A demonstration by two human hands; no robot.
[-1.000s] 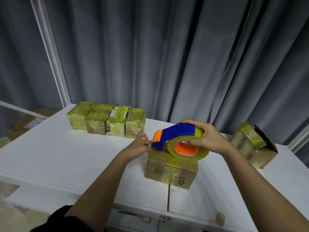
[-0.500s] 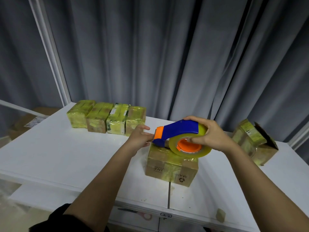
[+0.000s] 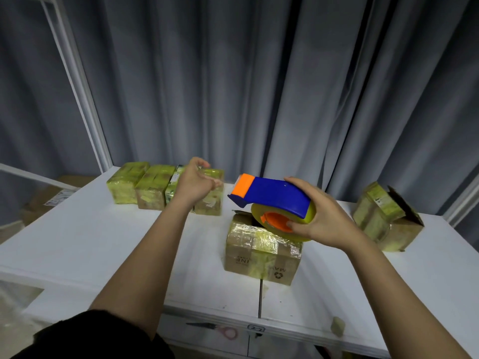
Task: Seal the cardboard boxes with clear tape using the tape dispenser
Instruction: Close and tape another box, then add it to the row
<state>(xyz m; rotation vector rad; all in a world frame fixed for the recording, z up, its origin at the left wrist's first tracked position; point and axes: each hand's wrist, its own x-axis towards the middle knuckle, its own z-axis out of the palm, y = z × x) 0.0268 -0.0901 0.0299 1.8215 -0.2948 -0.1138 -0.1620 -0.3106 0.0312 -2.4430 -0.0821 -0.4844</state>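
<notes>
- The brown cardboard box wrapped in yellowish clear tape (image 3: 261,251) sits on the white table (image 3: 77,244), directly below the dispenser.
- The right hand (image 3: 324,224) grips the blue and orange tape dispenser with its roll of clear tape (image 3: 274,203), lifted just above the box top, its long axis pointing leftward, cutter end towards the left hand.
- The left hand (image 3: 195,182) is up in the air, fingers loosely curled, holding nothing I can make out, and farther from the box than the right.
</notes>
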